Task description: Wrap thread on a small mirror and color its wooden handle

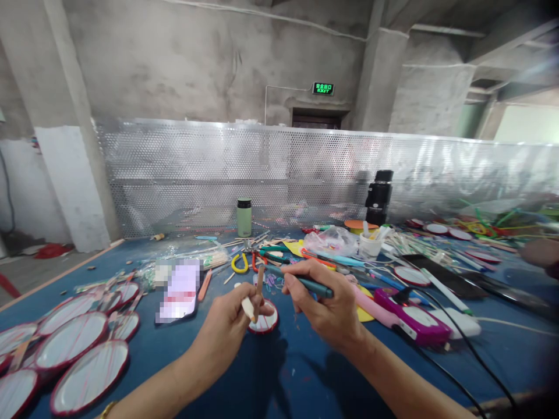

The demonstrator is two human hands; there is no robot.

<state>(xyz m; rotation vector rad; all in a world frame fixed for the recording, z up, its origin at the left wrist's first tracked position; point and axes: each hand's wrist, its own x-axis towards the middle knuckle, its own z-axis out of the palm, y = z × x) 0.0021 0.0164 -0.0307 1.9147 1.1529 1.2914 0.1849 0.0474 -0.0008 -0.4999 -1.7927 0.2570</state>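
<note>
Pinched wooden sticks (248, 310) in the closed grip of the left hand (230, 312) and a teal pen-like tool (322, 288) in that of the right hand (338, 305), just by a small disc (268, 321), already red-rimmed but apparently unfinished, with other rimmed discs (72, 340) at the left of the table (166, 343).

My table (157, 343) is blue, with a pale edge, and a perforated metal screen (196, 151) stands along its far side. Past that I face a bare grey concrete wall (174, 70) with a green lit exit sign (324, 88) above a dark doorway (318, 119). On my left a pillar (72, 186), painted white low down, meets grey floor (26, 270). Beams (519, 35) cross overhead on my right, where bright light blurs the corner.
</note>
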